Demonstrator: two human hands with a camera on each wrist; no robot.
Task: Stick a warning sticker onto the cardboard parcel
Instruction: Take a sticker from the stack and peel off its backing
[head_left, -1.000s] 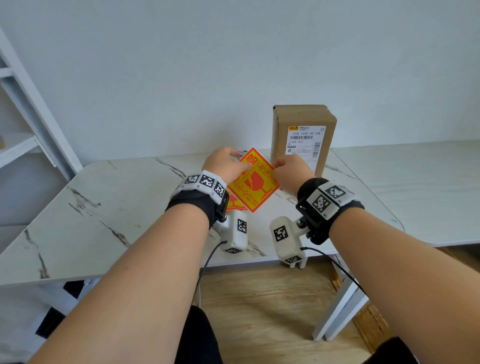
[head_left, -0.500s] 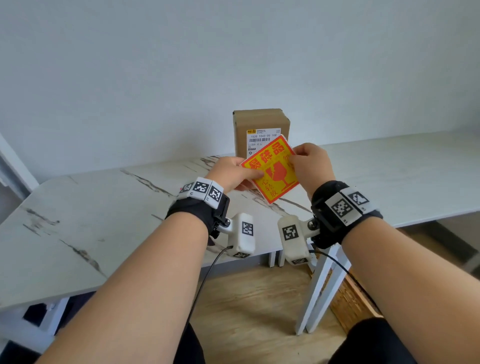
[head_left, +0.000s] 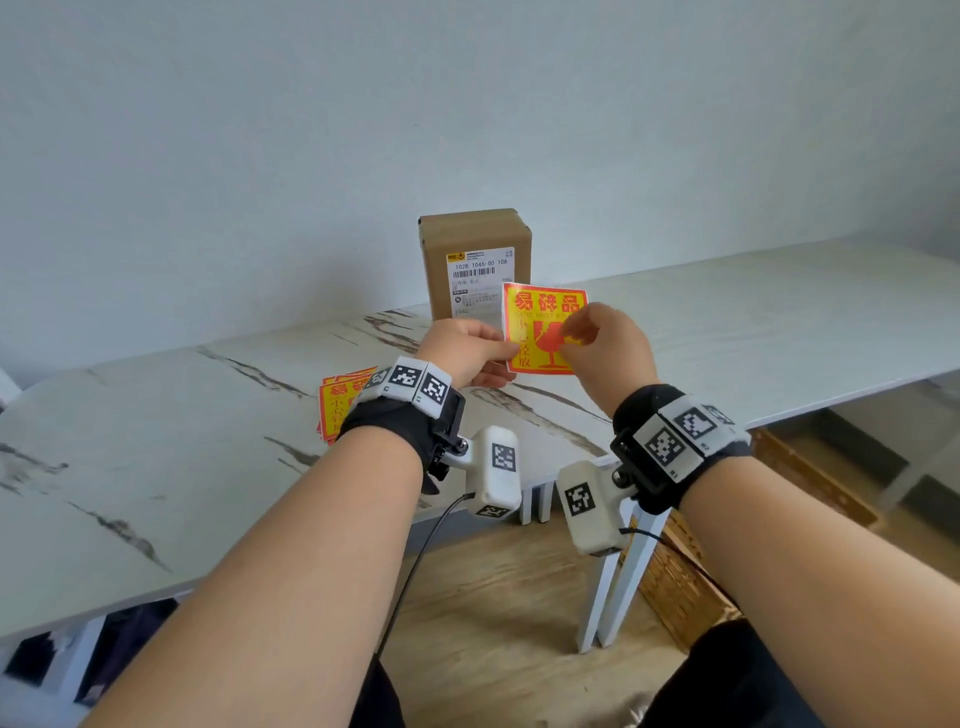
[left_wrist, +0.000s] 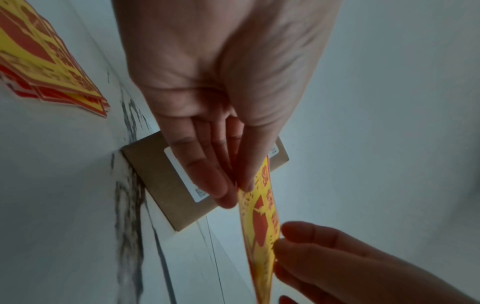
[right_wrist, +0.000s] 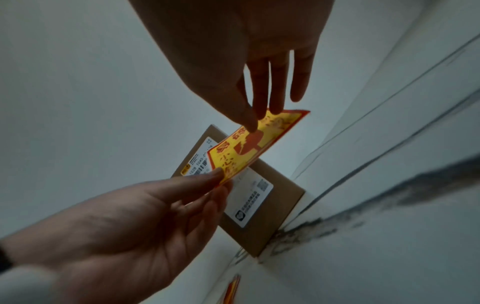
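A brown cardboard parcel (head_left: 475, 234) with a white shipping label stands upright at the back of the marble table (head_left: 156, 415). In front of its lower right part I hold a yellow-and-red warning sticker (head_left: 540, 312) upright in the air. My left hand (head_left: 506, 356) pinches the sticker's lower left edge. My right hand (head_left: 569, 338) pinches its right side between thumb and fingers. The left wrist view shows the sticker (left_wrist: 262, 218) edge-on between both hands, with the parcel (left_wrist: 155, 174) behind. In the right wrist view the sticker (right_wrist: 246, 152) partly covers the parcel's label (right_wrist: 249, 201).
A stack of several more stickers (head_left: 337, 400) lies on the table behind my left wrist, also seen as the stack (left_wrist: 39, 61) in the left wrist view. A second white tabletop (head_left: 779, 322) adjoins on the right. A grey wall rises behind the parcel.
Both hands have raised the sticker off the table and turned it from a tilted diamond to upright, now in front of the parcel.
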